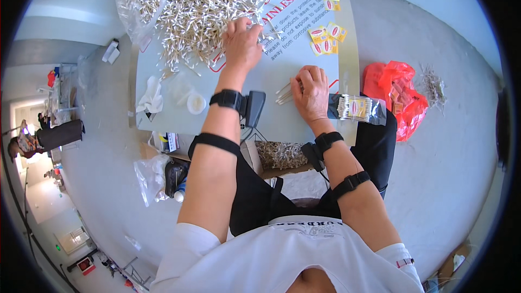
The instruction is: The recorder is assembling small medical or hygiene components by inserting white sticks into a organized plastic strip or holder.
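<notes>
A large heap of loose cotton swabs with white tips covers the far left of the table. At its right edge my left hand reaches in with fingers bent down on some swabs; the fingertips are partly hidden. Nearer and to the right, my right hand rests low over the table with curled fingers. A few cotton swabs stick out leftward from under it, apparently held there. Just right of that wrist lies a clear pack of swabs with a yellow label, at the table's edge.
Several yellow cards lie at the table's right side. A clear bag flanks the heap; a round white container and crumpled white tissue sit near left. Red bag on the floor at right; box of swabs below the table.
</notes>
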The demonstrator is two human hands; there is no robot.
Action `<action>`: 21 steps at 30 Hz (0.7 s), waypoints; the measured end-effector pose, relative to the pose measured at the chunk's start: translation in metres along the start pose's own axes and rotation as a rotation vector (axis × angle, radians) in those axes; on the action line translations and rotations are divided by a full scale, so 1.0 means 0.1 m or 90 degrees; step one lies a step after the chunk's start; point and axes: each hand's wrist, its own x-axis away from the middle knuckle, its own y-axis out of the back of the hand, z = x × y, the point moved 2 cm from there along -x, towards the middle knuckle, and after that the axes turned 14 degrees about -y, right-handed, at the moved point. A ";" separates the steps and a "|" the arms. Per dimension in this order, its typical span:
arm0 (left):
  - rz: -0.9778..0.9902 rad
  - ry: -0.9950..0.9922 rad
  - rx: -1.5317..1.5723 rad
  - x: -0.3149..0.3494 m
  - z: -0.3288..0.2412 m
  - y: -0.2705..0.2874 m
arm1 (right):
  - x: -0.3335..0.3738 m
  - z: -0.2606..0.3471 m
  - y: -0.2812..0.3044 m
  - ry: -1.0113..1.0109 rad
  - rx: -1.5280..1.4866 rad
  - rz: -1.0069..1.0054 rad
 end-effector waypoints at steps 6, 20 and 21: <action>0.111 -0.021 0.022 -0.34 0.25 -0.30 | 0.01 0.05 -0.01 -0.002 0.007 0.013; 0.024 0.176 0.242 0.26 0.03 -0.17 | -0.02 0.02 -0.03 0.011 0.016 -0.008; 0.026 0.178 0.240 0.31 0.01 -0.14 | -0.02 0.03 -0.03 0.003 0.016 0.002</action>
